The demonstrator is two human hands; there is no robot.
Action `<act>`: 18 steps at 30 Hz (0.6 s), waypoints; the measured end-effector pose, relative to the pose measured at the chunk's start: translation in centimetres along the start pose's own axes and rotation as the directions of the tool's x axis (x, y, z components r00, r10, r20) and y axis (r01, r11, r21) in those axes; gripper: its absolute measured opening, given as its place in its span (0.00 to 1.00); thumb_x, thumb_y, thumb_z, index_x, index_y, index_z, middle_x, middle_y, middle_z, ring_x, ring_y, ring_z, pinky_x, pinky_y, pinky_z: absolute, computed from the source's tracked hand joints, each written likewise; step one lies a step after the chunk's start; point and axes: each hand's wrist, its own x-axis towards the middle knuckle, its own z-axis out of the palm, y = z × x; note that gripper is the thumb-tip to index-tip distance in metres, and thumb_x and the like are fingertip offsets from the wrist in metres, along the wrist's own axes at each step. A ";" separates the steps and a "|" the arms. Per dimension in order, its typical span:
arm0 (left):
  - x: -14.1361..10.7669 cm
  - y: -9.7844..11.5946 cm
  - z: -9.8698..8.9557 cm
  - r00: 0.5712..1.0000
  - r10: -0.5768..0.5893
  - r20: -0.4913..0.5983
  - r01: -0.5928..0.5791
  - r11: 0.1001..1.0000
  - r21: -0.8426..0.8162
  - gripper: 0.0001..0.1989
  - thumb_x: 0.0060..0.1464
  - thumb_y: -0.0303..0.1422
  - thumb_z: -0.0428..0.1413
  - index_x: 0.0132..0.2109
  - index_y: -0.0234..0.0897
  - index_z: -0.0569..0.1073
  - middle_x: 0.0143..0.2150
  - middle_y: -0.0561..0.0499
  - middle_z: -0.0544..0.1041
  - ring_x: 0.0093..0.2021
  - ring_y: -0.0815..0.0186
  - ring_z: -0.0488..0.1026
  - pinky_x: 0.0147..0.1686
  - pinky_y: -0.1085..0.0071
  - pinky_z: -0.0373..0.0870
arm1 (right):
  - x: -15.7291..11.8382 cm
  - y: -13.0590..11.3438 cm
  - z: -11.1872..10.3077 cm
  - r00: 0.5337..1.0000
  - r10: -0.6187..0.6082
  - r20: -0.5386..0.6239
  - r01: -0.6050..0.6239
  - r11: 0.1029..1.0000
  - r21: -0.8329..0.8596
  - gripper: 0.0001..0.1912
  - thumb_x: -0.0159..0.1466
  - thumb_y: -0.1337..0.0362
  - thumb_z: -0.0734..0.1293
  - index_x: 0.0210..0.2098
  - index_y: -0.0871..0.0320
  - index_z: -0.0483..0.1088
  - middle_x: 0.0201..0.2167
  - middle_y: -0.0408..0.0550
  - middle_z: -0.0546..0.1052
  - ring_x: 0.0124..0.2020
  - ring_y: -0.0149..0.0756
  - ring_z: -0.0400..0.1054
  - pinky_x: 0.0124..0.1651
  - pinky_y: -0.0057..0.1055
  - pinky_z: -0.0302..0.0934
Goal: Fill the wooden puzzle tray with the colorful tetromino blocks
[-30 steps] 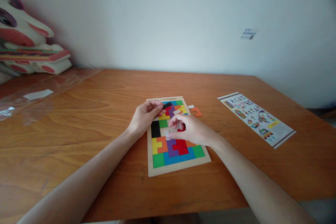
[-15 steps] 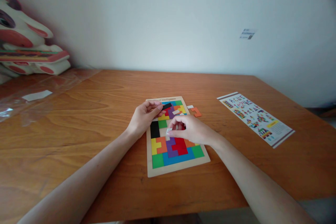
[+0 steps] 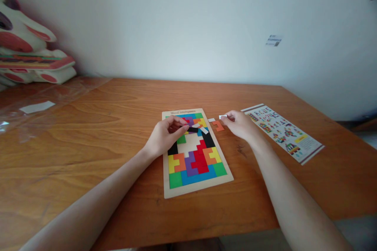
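A wooden block puzzle board [image 3: 197,187] lies flat on the table, with colourful pieces in it and a bare patch of pale wood in its middle. My left hand [image 3: 165,135] is over the board's upper left, thumb and fingers pinching a black puzzle piece [image 3: 193,130]. Off the board's upper right, my right hand [image 3: 240,125] pinches a small white puzzle piece [image 3: 222,117]. An orange puzzle piece [image 3: 218,127] rests on the table just left of and below those fingertips. Loose white strips [image 3: 204,130] lie on top of the board near the black piece.
A printed instruction sheet [image 3: 284,135] lies at the right of the wooden table [image 3: 123,106]. Another white piece [image 3: 211,120] sits beside the board's edge. At the left are a cow-shaped toy keyboard [image 3: 38,60] and clear plastic wrapping [image 3: 67,90].
My right hand has moved from the board's middle to the upper right, carrying the white piece off the board. My left hand has shifted the black piece slightly right and nearer to me.
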 end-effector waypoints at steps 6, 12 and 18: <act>-0.7 0.7 0.1 0.995 0.091 0.049 -0.103 0.928 0.358 0.07 0.56 0.37 0.58 0.37 0.40 0.78 0.30 0.52 0.79 0.28 0.67 0.72 0.30 0.72 0.65 | 0.4 1.0 0.3 0.997 0.006 0.081 0.010 0.981 -0.194 0.15 0.66 0.55 0.61 0.31 0.56 0.75 0.33 0.53 0.81 0.35 0.42 0.74 0.32 0.32 0.55; -0.6 0.6 -0.1 0.987 0.148 0.063 -0.160 0.864 0.477 0.07 0.56 0.36 0.57 0.35 0.42 0.79 0.30 0.53 0.79 0.29 0.67 0.72 0.31 0.73 0.65 | 0.1 1.1 0.4 1.000 0.023 -0.012 -0.025 0.979 -0.203 0.14 0.62 0.52 0.66 0.36 0.56 0.74 0.36 0.54 0.80 0.37 0.43 0.74 0.35 0.33 0.60; -0.6 0.7 -0.1 0.991 0.120 0.055 -0.131 0.848 0.513 0.09 0.57 0.39 0.57 0.35 0.40 0.79 0.29 0.53 0.78 0.28 0.67 0.71 0.29 0.73 0.65 | -0.3 0.4 0.3 0.986 -0.167 -0.022 0.165 0.985 -0.046 0.16 0.60 0.50 0.70 0.36 0.58 0.74 0.37 0.53 0.79 0.39 0.41 0.73 0.41 0.33 0.63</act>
